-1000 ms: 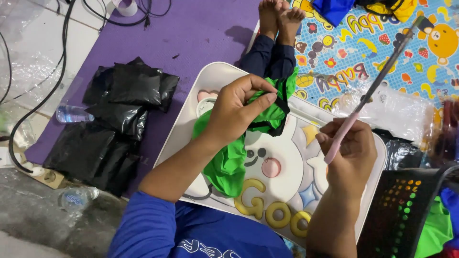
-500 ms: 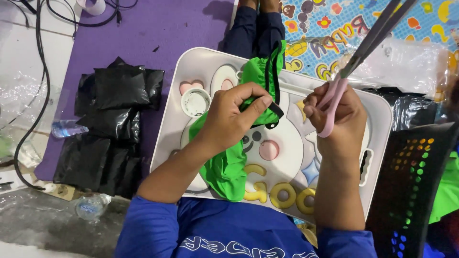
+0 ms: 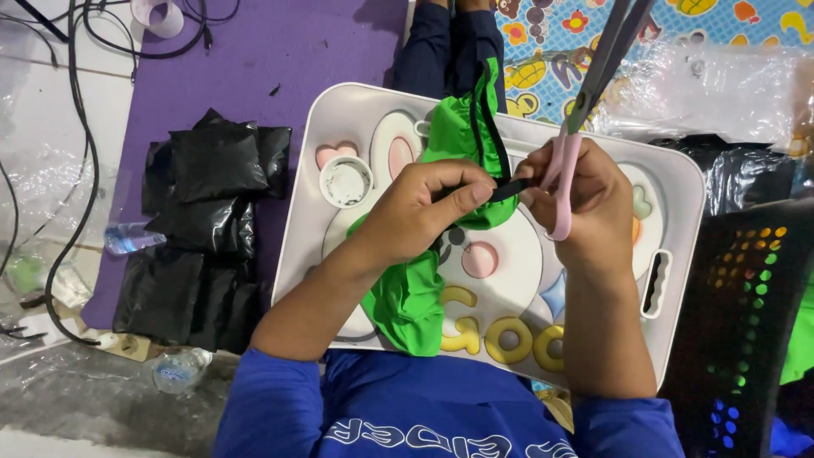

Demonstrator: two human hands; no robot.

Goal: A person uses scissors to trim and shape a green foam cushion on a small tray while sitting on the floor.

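A bright green cloth with a black strap lies across a white lap tray printed with a cartoon rabbit. My left hand pinches the black strap and the green cloth at the tray's middle. My right hand holds pink-handled scissors, blades pointing up and away, and its fingertips touch the strap's end beside my left thumb. The two hands meet over the tray.
Several folded black plastic packets lie on a purple mat to the left, with cables and small bottles nearby. Clear plastic bags sit on a colourful play mat, and a black perforated basket stands at right.
My right hand with the scissors has come in to my left hand, so both now meet at the black strap. The green cloth has shifted up the tray.
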